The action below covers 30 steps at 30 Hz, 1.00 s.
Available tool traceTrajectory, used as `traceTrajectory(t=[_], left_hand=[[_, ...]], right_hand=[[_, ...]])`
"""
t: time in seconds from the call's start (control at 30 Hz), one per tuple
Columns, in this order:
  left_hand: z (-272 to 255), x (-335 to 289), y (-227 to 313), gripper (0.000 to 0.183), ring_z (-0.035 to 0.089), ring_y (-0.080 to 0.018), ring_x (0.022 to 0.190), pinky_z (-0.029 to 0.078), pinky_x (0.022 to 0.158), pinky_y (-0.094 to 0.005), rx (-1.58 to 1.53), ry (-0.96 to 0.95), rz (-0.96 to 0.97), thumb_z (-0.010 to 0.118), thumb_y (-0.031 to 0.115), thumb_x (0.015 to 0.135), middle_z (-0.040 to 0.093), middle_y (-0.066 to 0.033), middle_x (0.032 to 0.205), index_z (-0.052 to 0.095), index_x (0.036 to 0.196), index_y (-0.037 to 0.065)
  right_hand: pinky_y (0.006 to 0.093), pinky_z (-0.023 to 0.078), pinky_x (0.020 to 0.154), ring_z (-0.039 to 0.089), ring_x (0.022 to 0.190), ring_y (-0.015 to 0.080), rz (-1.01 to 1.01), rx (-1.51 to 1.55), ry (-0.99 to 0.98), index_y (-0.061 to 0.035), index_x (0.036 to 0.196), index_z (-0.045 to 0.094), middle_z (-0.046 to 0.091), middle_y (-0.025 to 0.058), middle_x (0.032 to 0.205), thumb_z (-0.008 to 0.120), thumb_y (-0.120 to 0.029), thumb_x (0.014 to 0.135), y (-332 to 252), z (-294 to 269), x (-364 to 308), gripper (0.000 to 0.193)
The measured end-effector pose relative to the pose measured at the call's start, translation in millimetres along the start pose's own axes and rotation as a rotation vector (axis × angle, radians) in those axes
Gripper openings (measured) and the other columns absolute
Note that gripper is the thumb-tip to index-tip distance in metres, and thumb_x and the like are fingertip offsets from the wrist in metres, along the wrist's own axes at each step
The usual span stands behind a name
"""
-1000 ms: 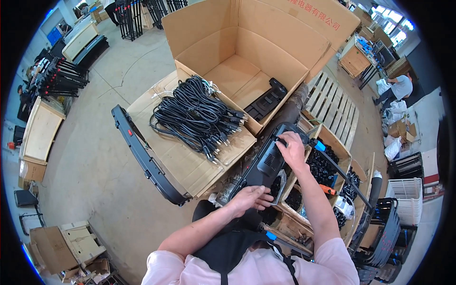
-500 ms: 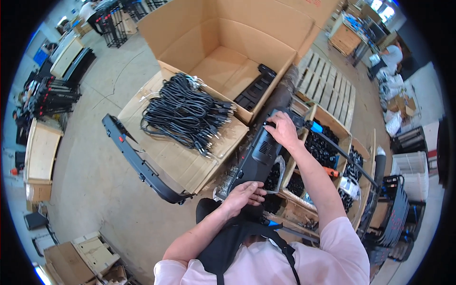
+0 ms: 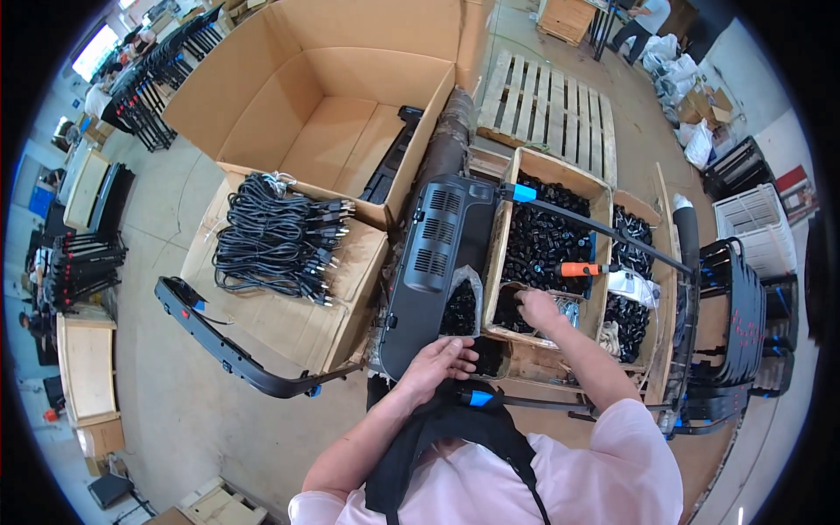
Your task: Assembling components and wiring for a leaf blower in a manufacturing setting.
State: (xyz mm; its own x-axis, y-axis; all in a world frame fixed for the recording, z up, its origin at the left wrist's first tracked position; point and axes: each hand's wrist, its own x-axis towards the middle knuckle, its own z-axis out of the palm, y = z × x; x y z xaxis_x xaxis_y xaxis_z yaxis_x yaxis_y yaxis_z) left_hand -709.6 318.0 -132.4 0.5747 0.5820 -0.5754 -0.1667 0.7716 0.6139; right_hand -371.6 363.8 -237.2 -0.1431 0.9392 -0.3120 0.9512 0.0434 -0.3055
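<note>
A long black plastic housing (image 3: 429, 254) with slotted vents lies across the bench in front of me. Black tubes with blue sleeves (image 3: 523, 193) run from its side toward the right. By the housing's near end is my left hand (image 3: 437, 363), its fingers curled against the thumb; anything inside them is hidden. My right hand (image 3: 541, 311) reaches into the near compartment of a wooden parts box (image 3: 495, 262), over small dark parts (image 3: 512, 313). Its fingers are bent together, and what they grip cannot be made out. Beside the housing sits a clear bag of small black parts (image 3: 462, 302).
Bundled black cables (image 3: 276, 236) lie on cardboard at left, near a curved black frame piece (image 3: 236, 363). Behind stands an open carton (image 3: 350, 79) with a black part (image 3: 392, 157) inside. An orange-handled tool (image 3: 577, 269) rests on the box. Farther off are a pallet (image 3: 551, 101) and people.
My right hand has left the housing and moved down into the parts box. My left hand stays by the housing's near end. The view has turned, so surroundings sit differently.
</note>
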Motion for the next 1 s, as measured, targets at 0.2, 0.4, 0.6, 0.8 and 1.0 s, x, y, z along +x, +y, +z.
traceTrajectory(t=[0.2, 0.4, 0.6, 0.8, 1.0], left_hand=[[31.7, 31.1, -14.3, 0.040, 0.069, -0.0197, 0.099, 0.059, 0.086, -0.0337, 0.081, -0.005, -0.081, 0.046, 0.033, 0.114, 0.070, -0.0113, 0.115, 0.058, 0.134, 0.000], [54.5, 78.2, -37.0, 0.038, 0.071, -0.0180, 0.096, 0.060, 0.085, -0.0347, 0.099, -0.019, -0.133, 0.048, 0.033, 0.114, 0.071, -0.0079, 0.113, 0.062, 0.133, 0.005], [59.1, 96.8, -35.5, 0.034, 0.068, -0.0131, 0.088, 0.059, 0.083, -0.0321, 0.025, 0.059, -0.099, 0.051, 0.036, 0.112, 0.069, -0.0025, 0.104, 0.062, 0.127, 0.008], [66.3, 130.3, -39.4, 0.035, 0.069, -0.0176, 0.092, 0.060, 0.087, -0.0342, -0.003, 0.057, -0.091, 0.052, 0.035, 0.112, 0.068, -0.0063, 0.106, 0.060, 0.127, 0.005], [64.9, 137.8, -36.1, 0.035, 0.069, -0.0206, 0.102, 0.060, 0.092, -0.0362, -0.063, 0.128, -0.054, 0.053, 0.031, 0.112, 0.069, -0.0090, 0.114, 0.063, 0.128, 0.002]], right_hand=[[0.0471, 0.061, 0.080, 0.074, 0.094, 0.0405, -0.031, -0.208, -0.016, -0.0066, 0.116, 0.070, 0.068, 0.0253, 0.108, 0.056, -0.016, 0.097, -14.0, 41.4, 21.0, 0.025], [0.0467, 0.062, 0.077, 0.075, 0.095, 0.0396, -0.027, -0.243, -0.088, -0.0084, 0.124, 0.067, 0.065, 0.0279, 0.119, 0.059, -0.015, 0.094, 6.2, 50.4, 20.1, 0.032], [0.0469, 0.060, 0.087, 0.072, 0.106, 0.0401, -0.085, -0.252, -0.196, -0.0071, 0.122, 0.071, 0.068, 0.0261, 0.120, 0.048, -0.020, 0.103, -5.6, 42.4, 29.0, 0.032], [0.0451, 0.059, 0.093, 0.073, 0.110, 0.0345, -0.091, -0.263, -0.260, -0.0083, 0.112, 0.079, 0.075, 0.0228, 0.115, 0.061, -0.021, 0.094, 7.8, 39.1, 35.0, 0.028], [0.0475, 0.061, 0.086, 0.076, 0.097, 0.0366, -0.044, -0.166, -0.191, -0.0053, 0.099, 0.079, 0.077, 0.0215, 0.100, 0.070, -0.021, 0.086, 8.9, 29.2, 24.6, 0.022]])
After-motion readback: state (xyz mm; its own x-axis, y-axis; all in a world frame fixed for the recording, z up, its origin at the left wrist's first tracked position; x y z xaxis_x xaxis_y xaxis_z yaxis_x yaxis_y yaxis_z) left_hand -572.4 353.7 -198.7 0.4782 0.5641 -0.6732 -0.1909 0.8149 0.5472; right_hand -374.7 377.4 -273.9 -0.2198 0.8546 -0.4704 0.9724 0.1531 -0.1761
